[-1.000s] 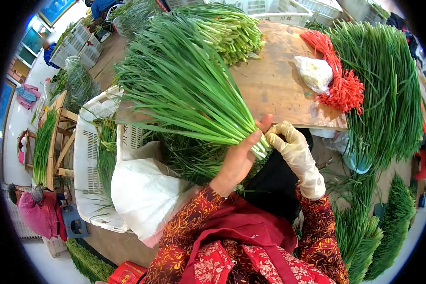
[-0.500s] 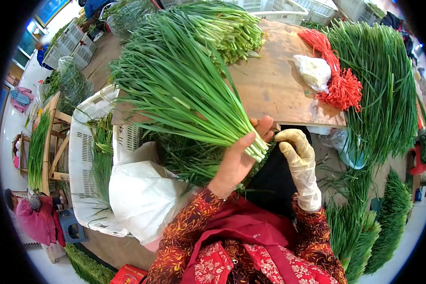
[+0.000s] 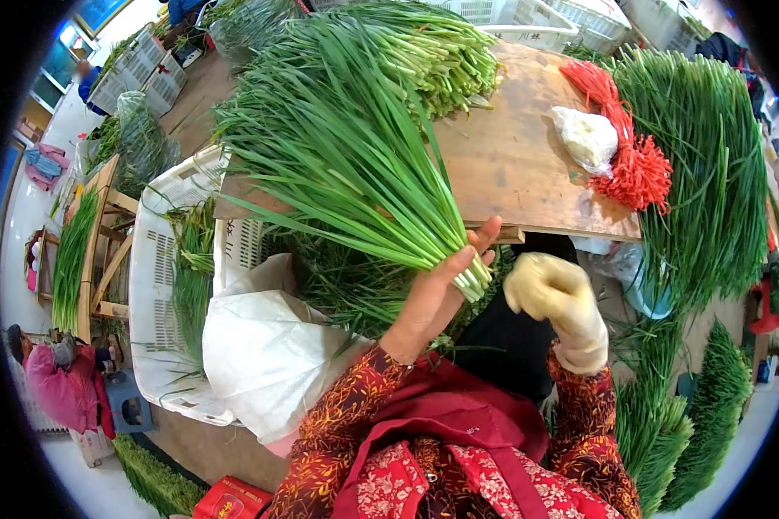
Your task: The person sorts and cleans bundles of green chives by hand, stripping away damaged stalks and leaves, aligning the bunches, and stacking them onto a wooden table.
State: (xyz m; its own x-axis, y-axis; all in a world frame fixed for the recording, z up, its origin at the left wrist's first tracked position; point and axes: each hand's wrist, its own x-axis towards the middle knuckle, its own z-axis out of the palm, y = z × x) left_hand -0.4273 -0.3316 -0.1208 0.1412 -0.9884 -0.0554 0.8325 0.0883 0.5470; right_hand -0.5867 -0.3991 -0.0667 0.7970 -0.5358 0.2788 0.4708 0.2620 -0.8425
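Note:
My bare left hand (image 3: pixel 433 298) is wrapped round the pale stem ends of a bunch of green stalks (image 3: pixel 381 190), whose leaves fan out over the table's left part. My right hand (image 3: pixel 558 298), in a cream glove, is curled beside the stem ends, apart from them; whether its fingers hold anything is hidden. Behind the bunch, a heap of cut stalks (image 3: pixel 446 65) lies on the wooden table (image 3: pixel 502 147). Red ties (image 3: pixel 634 173) and a white plastic bag (image 3: pixel 585 138) lie on the table's right part.
Tall green stalks (image 3: pixel 705 173) stand at the table's right end. A white crate (image 3: pixel 154 303) and a white cloth (image 3: pixel 273 346) are at the left. Near the left edge are a blue stool (image 3: pixel 130 405) and a person in pink (image 3: pixel 56 389). White crates line the back.
My right hand has moved slightly right, away from the stem ends, and its fingers have curled in. The view has shifted a little; my left hand still grips the bunch.

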